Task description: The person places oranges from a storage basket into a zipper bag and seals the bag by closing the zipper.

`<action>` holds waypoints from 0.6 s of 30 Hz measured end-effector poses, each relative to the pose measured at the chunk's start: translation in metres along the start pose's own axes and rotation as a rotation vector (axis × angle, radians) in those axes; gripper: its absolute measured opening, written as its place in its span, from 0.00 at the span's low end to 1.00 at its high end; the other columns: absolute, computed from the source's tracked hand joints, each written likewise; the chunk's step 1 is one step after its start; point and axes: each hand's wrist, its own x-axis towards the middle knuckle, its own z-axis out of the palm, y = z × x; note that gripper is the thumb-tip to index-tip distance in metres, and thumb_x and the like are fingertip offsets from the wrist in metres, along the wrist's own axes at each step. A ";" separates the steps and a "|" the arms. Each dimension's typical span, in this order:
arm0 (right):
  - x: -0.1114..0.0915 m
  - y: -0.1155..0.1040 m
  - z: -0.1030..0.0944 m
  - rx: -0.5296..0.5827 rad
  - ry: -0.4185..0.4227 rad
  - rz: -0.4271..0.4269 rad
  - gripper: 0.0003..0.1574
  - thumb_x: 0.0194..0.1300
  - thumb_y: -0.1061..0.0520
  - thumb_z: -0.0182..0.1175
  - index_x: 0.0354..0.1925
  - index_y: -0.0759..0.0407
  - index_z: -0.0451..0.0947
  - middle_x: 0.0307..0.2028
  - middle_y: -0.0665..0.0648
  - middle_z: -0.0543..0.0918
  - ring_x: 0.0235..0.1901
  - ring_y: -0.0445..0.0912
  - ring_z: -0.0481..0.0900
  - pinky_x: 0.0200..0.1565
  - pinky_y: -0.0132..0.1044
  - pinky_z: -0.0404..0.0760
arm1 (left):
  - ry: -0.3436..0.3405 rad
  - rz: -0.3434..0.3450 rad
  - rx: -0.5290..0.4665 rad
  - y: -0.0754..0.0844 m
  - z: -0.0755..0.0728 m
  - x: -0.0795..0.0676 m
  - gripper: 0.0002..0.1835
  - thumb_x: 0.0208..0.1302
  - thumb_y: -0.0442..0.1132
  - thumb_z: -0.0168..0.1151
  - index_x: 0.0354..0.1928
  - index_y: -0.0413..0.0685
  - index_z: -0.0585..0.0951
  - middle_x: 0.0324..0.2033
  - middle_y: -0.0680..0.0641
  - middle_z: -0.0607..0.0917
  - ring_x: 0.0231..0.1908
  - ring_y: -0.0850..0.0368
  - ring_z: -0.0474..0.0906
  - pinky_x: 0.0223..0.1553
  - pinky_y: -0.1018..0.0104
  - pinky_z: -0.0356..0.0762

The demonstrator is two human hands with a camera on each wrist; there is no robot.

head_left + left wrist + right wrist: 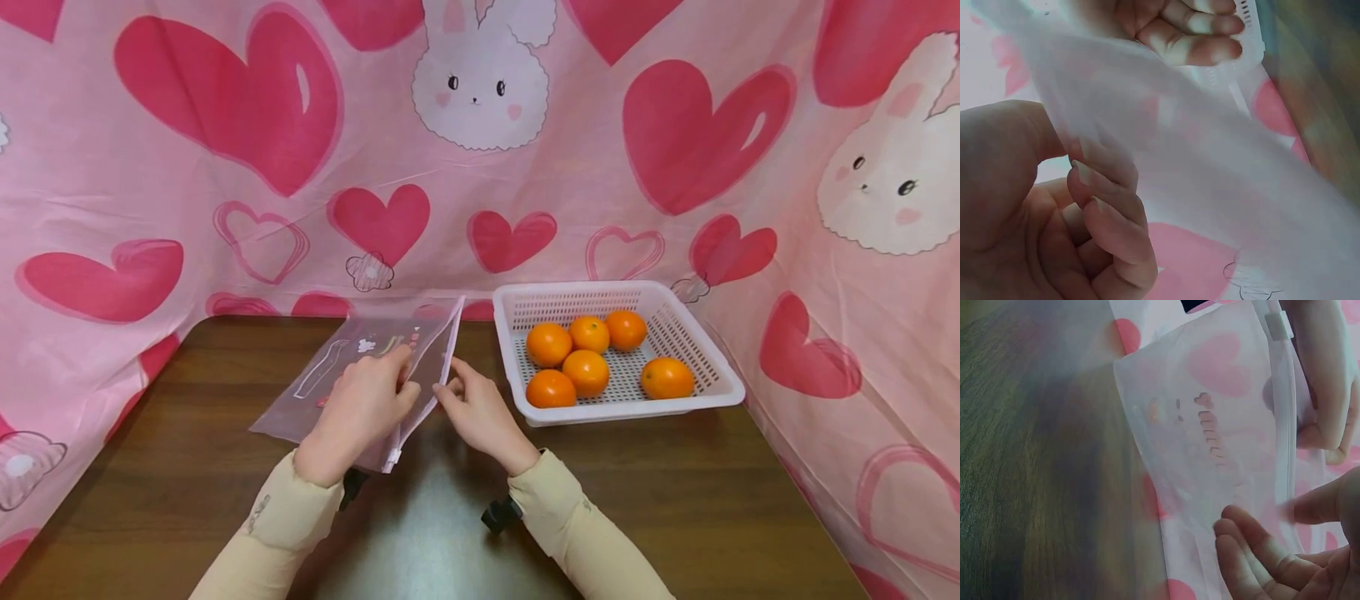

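A translucent plastic zip bag [322, 379] with printed pictures is held up at a slant over the table. My left hand [367, 400] pinches it between thumb and curled fingers, as the left wrist view [1104, 219] shows. The white slider [1279, 325] sits at the near end of its zip strip [447, 350]. My right hand [480, 412] is at the zip edge, its thumb and bent fingers apart on either side of the strip in the right wrist view. Whether those fingertips touch the plastic is hard to make out.
A white perforated basket [630, 410] stands at the right on the brown wooden table [187, 500]. Several oranges [586, 372] lie inside, most at its left side and one orange [667, 378] at the right. Pink heart-and-rabbit cloth [480, 183] hangs around the table's back and sides.
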 end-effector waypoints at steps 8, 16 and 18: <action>-0.001 0.002 -0.002 -0.009 0.031 -0.021 0.34 0.67 0.63 0.57 0.71 0.64 0.68 0.22 0.48 0.79 0.17 0.42 0.71 0.22 0.34 0.70 | 0.103 0.030 -0.015 -0.002 -0.019 -0.004 0.11 0.59 0.32 0.61 0.27 0.51 0.69 0.13 0.53 0.64 0.15 0.54 0.63 0.17 0.59 0.61; -0.004 0.000 -0.009 -0.022 0.066 0.001 0.35 0.66 0.61 0.57 0.72 0.60 0.68 0.22 0.49 0.76 0.17 0.43 0.68 0.22 0.34 0.66 | 0.261 -0.001 -0.057 -0.011 -0.055 -0.007 0.07 0.58 0.30 0.55 0.29 0.49 0.69 0.12 0.53 0.65 0.13 0.54 0.60 0.15 0.59 0.61; -0.005 -0.001 -0.011 -0.012 0.073 0.005 0.35 0.67 0.61 0.57 0.72 0.60 0.68 0.22 0.49 0.77 0.17 0.43 0.67 0.21 0.34 0.65 | 0.261 -0.021 -0.068 -0.013 -0.061 -0.008 0.05 0.59 0.30 0.56 0.36 0.46 0.74 0.14 0.52 0.68 0.13 0.55 0.61 0.15 0.59 0.63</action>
